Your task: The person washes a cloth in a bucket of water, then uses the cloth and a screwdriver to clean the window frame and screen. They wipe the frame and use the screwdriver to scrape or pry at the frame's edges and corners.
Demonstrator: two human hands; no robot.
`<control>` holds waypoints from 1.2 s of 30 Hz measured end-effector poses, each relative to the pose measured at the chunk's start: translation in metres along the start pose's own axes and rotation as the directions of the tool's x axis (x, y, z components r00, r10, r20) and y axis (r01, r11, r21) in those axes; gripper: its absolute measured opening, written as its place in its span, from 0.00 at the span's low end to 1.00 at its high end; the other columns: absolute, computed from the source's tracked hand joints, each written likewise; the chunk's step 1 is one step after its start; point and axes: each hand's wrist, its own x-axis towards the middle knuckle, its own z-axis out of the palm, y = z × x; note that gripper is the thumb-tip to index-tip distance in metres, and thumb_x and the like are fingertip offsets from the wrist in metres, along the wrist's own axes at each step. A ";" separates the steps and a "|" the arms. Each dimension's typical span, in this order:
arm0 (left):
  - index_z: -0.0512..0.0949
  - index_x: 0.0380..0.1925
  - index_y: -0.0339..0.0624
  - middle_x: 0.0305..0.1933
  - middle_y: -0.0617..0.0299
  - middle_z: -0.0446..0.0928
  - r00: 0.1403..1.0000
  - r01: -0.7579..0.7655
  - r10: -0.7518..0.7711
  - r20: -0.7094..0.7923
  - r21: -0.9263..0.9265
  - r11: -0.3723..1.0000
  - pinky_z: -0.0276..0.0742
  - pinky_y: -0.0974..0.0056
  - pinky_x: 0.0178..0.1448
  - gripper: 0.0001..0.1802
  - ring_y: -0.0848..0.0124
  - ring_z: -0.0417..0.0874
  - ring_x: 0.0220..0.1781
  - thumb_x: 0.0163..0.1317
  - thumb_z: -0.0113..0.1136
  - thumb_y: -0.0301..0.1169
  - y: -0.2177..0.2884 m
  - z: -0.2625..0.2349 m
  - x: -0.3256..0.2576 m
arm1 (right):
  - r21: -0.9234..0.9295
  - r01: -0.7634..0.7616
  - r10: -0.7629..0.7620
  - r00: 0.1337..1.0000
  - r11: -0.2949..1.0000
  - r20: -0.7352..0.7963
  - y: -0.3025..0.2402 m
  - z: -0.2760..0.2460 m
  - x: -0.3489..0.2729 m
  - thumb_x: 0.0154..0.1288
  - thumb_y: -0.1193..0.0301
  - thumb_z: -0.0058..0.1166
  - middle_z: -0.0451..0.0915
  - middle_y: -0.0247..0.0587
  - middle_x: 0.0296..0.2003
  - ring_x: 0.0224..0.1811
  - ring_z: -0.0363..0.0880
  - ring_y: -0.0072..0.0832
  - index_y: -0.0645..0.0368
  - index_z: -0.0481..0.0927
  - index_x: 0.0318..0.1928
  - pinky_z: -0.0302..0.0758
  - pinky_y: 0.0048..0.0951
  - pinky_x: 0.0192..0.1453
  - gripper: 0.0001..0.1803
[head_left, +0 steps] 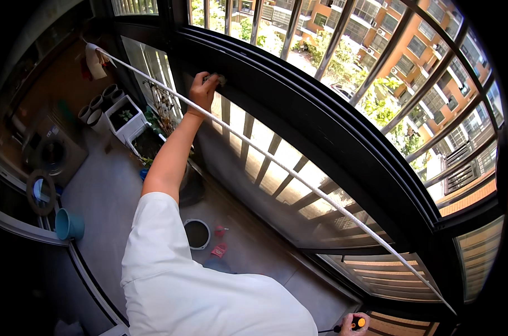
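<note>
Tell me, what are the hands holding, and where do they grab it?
The left hand presses a small grey wad, maybe a cloth, on the dark window frame. The right hand grips a screwdriver by its orange-and-black handle.

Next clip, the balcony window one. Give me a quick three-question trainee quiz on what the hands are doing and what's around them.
1. True or false: the left hand presses a small grey wad against the dark window frame.
2. What does the right hand at the lower edge hold?
A. a blue cup
B. a tool with an orange and black handle
C. a white planter
3. Fill in: the white rod runs slantwise across the picture, passing in front of the left ____.

Key
1. True, though what the wad is made of cannot be told.
2. B
3. forearm
</note>
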 end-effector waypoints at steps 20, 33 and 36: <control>0.72 0.45 0.39 0.43 0.57 0.75 -0.018 0.770 -0.736 0.676 -0.460 -0.442 0.72 0.52 0.55 0.13 0.59 0.74 0.52 0.66 0.47 0.33 -0.216 -0.027 -0.116 | 0.046 -0.047 0.043 0.995 0.998 0.089 -0.089 0.128 -0.026 0.55 0.83 0.55 0.71 0.36 0.30 0.27 0.69 0.17 0.59 0.69 0.36 0.68 0.15 0.30 0.11; 0.74 0.45 0.45 0.46 0.63 0.76 -0.605 0.424 -0.194 0.772 0.106 -0.899 0.69 0.57 0.58 0.11 0.65 0.75 0.50 0.66 0.49 0.34 0.011 -0.169 -0.320 | -0.158 0.014 0.024 0.972 0.987 0.234 -0.061 0.127 -0.024 0.53 0.80 0.59 0.73 0.37 0.31 0.30 0.72 0.21 0.59 0.71 0.35 0.71 0.19 0.36 0.11; 0.73 0.43 0.43 0.46 0.59 0.76 -0.633 0.410 -0.174 0.754 0.137 -0.902 0.69 0.56 0.58 0.11 0.61 0.75 0.49 0.66 0.49 0.35 0.031 -0.185 -0.326 | -0.207 0.018 0.037 0.965 0.978 0.259 -0.055 0.122 -0.022 0.52 0.80 0.60 0.73 0.38 0.31 0.34 0.71 0.23 0.59 0.72 0.34 0.71 0.22 0.41 0.11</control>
